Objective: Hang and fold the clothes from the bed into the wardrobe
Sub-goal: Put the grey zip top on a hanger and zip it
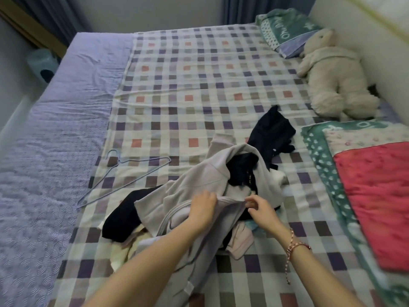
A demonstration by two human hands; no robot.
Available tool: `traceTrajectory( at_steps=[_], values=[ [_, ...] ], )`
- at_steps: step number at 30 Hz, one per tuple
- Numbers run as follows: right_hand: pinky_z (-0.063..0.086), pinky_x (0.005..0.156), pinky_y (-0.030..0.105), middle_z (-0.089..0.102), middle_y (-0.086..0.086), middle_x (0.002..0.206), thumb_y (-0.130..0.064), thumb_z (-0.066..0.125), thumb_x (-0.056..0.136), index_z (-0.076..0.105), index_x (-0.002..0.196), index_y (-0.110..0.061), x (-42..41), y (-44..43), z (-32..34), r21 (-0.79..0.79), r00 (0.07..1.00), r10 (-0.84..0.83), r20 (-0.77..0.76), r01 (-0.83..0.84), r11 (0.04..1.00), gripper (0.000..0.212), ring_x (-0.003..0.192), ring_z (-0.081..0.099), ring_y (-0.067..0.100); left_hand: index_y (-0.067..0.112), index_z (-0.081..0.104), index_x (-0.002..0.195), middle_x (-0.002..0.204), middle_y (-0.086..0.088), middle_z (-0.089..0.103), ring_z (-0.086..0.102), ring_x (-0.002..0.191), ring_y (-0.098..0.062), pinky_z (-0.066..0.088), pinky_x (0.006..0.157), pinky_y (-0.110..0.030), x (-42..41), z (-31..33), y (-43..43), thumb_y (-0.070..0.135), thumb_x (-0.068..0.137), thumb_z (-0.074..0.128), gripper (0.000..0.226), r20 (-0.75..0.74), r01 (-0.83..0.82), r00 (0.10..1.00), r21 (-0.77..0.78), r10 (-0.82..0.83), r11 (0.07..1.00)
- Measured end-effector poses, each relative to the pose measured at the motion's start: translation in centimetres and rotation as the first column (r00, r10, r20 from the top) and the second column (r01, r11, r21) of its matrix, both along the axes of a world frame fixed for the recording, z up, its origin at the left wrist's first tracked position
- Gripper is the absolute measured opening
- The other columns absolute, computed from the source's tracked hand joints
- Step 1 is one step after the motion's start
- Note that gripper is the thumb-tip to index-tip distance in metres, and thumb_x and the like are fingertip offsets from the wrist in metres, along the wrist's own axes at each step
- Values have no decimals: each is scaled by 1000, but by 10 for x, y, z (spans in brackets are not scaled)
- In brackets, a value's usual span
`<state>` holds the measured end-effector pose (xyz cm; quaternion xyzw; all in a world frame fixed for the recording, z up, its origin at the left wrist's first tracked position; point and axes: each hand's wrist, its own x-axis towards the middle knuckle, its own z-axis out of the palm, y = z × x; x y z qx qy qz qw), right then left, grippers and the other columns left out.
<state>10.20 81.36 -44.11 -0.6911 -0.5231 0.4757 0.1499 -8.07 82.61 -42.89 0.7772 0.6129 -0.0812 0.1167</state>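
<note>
All positions were referenced to the clothes pile. It lay on the checked sheet at the near middle of the bed, not yet in the wardrobe, which was out of view. Left of the pile and apart from it, a wire hanger lay flat on the sheet with its hook pointing away from me. I judged it was set there within reach, ready to take the first garment. On top of the pile lay the grey sweatshirt, the item in hand. My left hand gripped its ribbed edge from above, fingers curled over the fabric, to anchor that side. My right hand, over the pile's right part, pinched the same edge between thumb and fingertips. The two grips were set apart, in my judgement, so that the opening could be pulled taut and located before the hanger went in. A dark garment sat inside the sweatshirt's folds and could come up with it if the two were not separated first. Beyond the pile to the right, a black garment touched its far edge. Far beyond the pile to the right, a plush toy lay against the wall. A red blanket lay right of the pile, outside the working area. Step in hand, as judged: preparing the sweatshirt for hanging, with the task at an early stage.
</note>
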Motion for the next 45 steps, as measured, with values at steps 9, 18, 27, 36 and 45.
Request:
traceTrajectory(
  at_steps=[9, 18, 27, 36, 45],
  values=[
    [38, 103, 35, 40, 18, 140, -18, 64, 87, 33, 140, -2, -14, 53, 17, 214, 977, -210, 35, 198, 957, 64, 128, 41, 30, 17, 27, 58, 57, 5, 32, 31, 60, -14, 25, 57, -29, -99, 77, -10, 17, 65, 33, 8, 461, -70, 873, -203, 158, 977],
    [48, 88, 44, 57, 24, 122, -15, 58, 83, 26, 140, -5, -65, 46, -9, 112, 963, 112, 244, -143, 983, 66, 110, 55, 39, 3, 56, 64, 71, -13, 55, 50, 71, -20, 34, 61, -21, -165, 105, -48, 21, 60, 33, 30, 538, -382, 754, -106, 376, 918],
    [39, 74, 38, 58, 23, 105, -3, 54, 85, 48, 111, 1, 30, 89, 88, 423, 866, -480, 141, 385, 820, 27, 98, 56, 39, 6, 48, 53, 50, -6, 39, 34, 49, -15, 28, 43, -18, -220, 169, -33, 20, 59, 35, 20, 616, -657, 638, 123, 462, 744],
    [40, 97, 35, 44, 20, 133, -2, 60, 81, 44, 129, 0, -17, 103, 167, 449, 934, -28, 357, -145, 882, 51, 118, 47, 35, 6, 47, 61, 57, -6, 36, 33, 48, -9, 26, 44, -21, -238, 228, -38, 19, 57, 36, 18, 691, -727, 538, 91, 483, 681],
    [46, 94, 35, 61, 1, 120, -27, 81, 65, 54, 123, -22, -215, 47, 113, 58, 556, 820, 137, -831, 554, 64, 109, 56, 20, 1, 58, 82, 70, -9, 38, 35, 57, -9, 25, 42, -17, -278, 275, -82, 19, 60, 36, 35, 754, -770, 509, 183, 415, 611]
  ],
)
